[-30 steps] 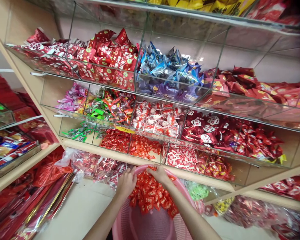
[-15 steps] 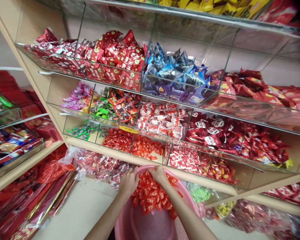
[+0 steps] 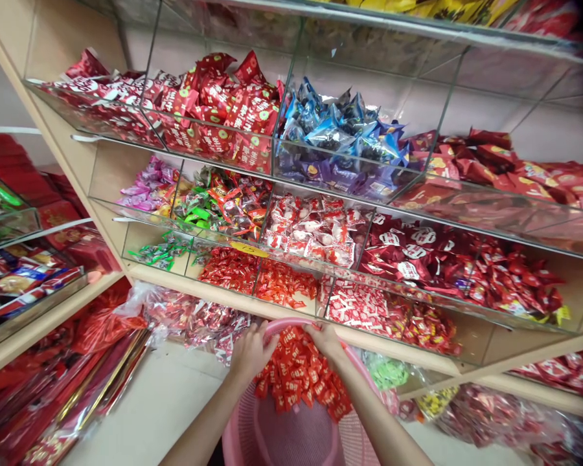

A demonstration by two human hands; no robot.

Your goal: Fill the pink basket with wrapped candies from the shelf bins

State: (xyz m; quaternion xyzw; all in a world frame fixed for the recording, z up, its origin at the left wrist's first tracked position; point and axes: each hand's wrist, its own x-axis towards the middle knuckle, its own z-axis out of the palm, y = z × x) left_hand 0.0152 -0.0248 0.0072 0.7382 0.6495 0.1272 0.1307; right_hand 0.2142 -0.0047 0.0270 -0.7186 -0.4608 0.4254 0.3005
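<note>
A pink plastic basket [image 3: 291,437] is tipped up against the lowest shelf, with a heap of small red wrapped candies [image 3: 301,377] piled at its rim. My left hand [image 3: 249,353] curls over the left side of the rim beside the heap. On the right side my right hand [image 3: 326,338] is closed on the rim at the top of the candies. Just above them is a clear bin of red candies [image 3: 257,277].
Clear acrylic bins fill the wooden shelves: red packets [image 3: 208,107], blue packets [image 3: 340,133], mixed green and red sweets [image 3: 218,204], white and red sweets [image 3: 311,226]. Bagged goods [image 3: 189,320] lie under the lowest shelf. Red packaged goods [image 3: 53,388] stand at the left.
The heap of red candies has risen toward the basket rim and both hands have shifted a little right with it. The view has drifted slightly.
</note>
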